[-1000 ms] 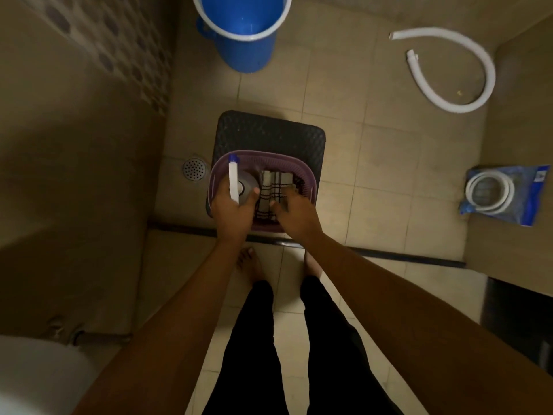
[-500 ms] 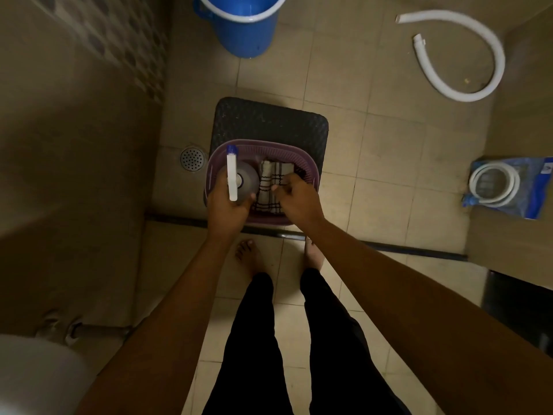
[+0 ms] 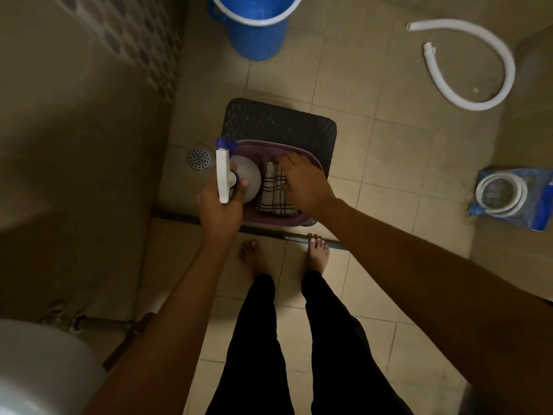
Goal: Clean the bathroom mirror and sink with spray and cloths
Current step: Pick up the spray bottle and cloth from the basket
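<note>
A purple basket sits on a dark stool below me. My left hand grips a clear spray bottle with a white and blue trigger head, held over the basket's left side. My right hand reaches into the basket with its fingers closed on a black and white checked cloth, which still lies folded in the basket. The white sink's rim shows at the bottom left. No mirror is visible.
A blue bucket stands on the tiled floor beyond the stool. A floor drain lies left of the basket. A curved white hose and a bagged coiled hose lie at right. My bare feet stand behind a dark floor sill.
My left hand has raised the spray bottle up out of the basket toward me. My right hand has moved further onto the checked cloth and closed on it.
</note>
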A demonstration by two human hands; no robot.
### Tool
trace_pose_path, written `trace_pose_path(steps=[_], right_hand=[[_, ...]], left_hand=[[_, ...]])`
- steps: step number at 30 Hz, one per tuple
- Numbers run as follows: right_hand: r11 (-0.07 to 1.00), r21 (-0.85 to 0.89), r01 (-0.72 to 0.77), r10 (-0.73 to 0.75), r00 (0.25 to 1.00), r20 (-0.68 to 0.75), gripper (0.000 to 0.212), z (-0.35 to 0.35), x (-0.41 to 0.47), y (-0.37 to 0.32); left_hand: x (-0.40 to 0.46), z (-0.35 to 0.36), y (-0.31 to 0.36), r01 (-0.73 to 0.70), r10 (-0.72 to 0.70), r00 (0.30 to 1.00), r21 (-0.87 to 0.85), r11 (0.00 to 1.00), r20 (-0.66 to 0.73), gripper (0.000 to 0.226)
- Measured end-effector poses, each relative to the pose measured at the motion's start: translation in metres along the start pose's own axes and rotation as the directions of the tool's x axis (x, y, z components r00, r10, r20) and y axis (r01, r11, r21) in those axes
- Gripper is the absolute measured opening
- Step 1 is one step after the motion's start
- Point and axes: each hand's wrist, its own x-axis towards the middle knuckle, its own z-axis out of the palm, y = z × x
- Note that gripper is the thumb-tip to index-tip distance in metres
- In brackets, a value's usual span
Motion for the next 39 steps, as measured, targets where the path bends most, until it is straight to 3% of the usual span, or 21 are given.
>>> trace_pose_path(steps=[3, 6, 9, 11, 14, 21, 24, 27, 30, 33, 35, 36, 39], right_hand=[[0.996, -0.074, 0.058, -0.056, 0.998, 0.025, 0.063, -0.002, 0.006, 0.000], [0.912, -0.310, 0.271, -0.237, 0.961, 0.142, 0.071, -0.003, 0.014, -0.004], [0.685, -0.496, 0.534, -0.411, 0.845, 0.342, 0.064, 0.002, 0.027, -0.014], [0.517, -0.566, 0.642, -0.395, 0.766, 0.507, 0.057, 0.010, 0.035, -0.023], [0.368, -0.588, 0.720, -0.318, 0.692, 0.648, 0.049, 0.011, 0.038, -0.035], [0.214, -0.587, 0.781, -0.284, 0.624, 0.728, 0.035, 0.000, 0.036, -0.041], [0.292, -0.540, 0.789, -0.299, 0.612, 0.732, 0.028, -0.004, 0.038, -0.040], [0.499, -0.458, 0.736, -0.300, 0.643, 0.705, 0.028, -0.022, 0.038, -0.043], [0.707, -0.389, 0.590, -0.288, 0.743, 0.605, 0.041, -0.045, 0.038, -0.046], [0.908, -0.215, 0.361, -0.225, 0.850, 0.477, 0.047, -0.068, 0.029, -0.046], [0.992, 0.046, 0.121, -0.129, 0.916, 0.381, 0.026, -0.079, 0.019, -0.044], [0.978, 0.208, -0.012, -0.057, 0.945, 0.323, 0.012, -0.083, 0.013, -0.043], [0.716, 0.643, -0.273, 0.172, 0.961, 0.216, 0.021, -0.094, -0.009, -0.044]], left_hand=[[-0.010, -0.019, 0.017, -0.066, 0.063, 0.997, -0.062, 0.996, -0.046, 0.038], [-0.015, -0.036, 0.030, -0.143, 0.132, 0.987, -0.123, 0.982, -0.094, 0.029], [-0.015, -0.046, 0.036, -0.168, 0.153, 0.981, -0.132, 0.977, -0.117, 0.029], [-0.015, -0.048, 0.034, -0.149, 0.134, 0.984, -0.140, 0.979, -0.115, 0.035], [-0.014, -0.049, 0.028, -0.139, 0.122, 0.985, -0.136, 0.981, -0.121, 0.040], [-0.019, -0.050, 0.022, -0.123, 0.108, 0.986, -0.124, 0.985, -0.126, 0.043], [-0.023, -0.052, 0.021, -0.126, 0.111, 0.986, -0.112, 0.986, -0.128, 0.040], [-0.026, -0.054, 0.022, -0.135, 0.121, 0.984, -0.105, 0.985, -0.134, 0.036], [-0.029, -0.057, 0.028, -0.156, 0.142, 0.979, -0.094, 0.983, -0.143, 0.033], [-0.034, -0.061, 0.042, -0.185, 0.168, 0.973, -0.100, 0.978, -0.156, 0.027], [-0.037, -0.064, 0.052, -0.193, 0.173, 0.971, -0.116, 0.974, -0.165, 0.030], [-0.039, -0.067, 0.059, -0.205, 0.183, 0.968, -0.124, 0.971, -0.172, 0.031], [-0.045, -0.076, 0.080, -0.234, 0.203, 0.961, -0.162, 0.959, -0.187, 0.031]])
